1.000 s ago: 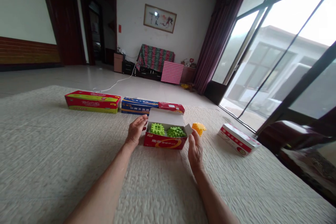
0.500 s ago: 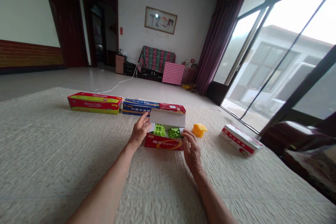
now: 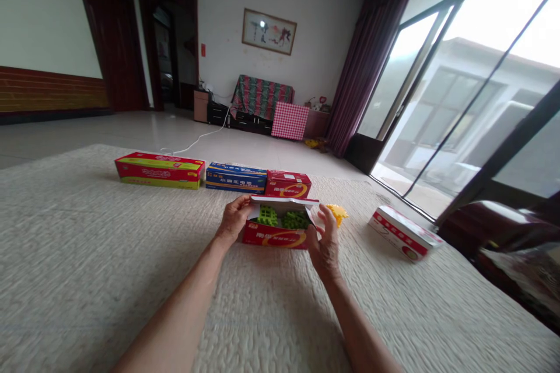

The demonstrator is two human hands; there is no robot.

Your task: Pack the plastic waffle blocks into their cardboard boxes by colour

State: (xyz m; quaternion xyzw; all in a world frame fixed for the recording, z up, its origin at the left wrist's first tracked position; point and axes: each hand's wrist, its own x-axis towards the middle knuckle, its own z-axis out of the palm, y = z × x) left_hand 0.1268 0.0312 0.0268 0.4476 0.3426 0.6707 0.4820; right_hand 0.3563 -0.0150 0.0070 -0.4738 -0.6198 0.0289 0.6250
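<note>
A red cardboard box [image 3: 273,238] with yellow markings stands in front of me, its lid [image 3: 284,201] tilted partly down over the opening. Inside lie two green toy blocks of lattice shape, a left block [image 3: 267,215] and a right block [image 3: 296,220]. My left hand [image 3: 234,219] is closed on the box's left end, with its fingers at the lid's corner. At the right end my right hand [image 3: 324,242] grips the lid's corner and the side flap, fingers curled. A yellow toy piece [image 3: 338,215] sits just beyond my right hand, partly hidden by it.
Behind the open box stand a long red and green box [image 3: 160,172], a blue box [image 3: 236,178] and a second red box [image 3: 288,184], in a row. A white and red box [image 3: 405,233] lies to the right. All rest on a beige quilted cover [image 3: 131,256].
The lid has swung from upright down toward me, uncovering the red box behind and shading the green blocks. My right hand's fingers have risen to the lid's corner.
</note>
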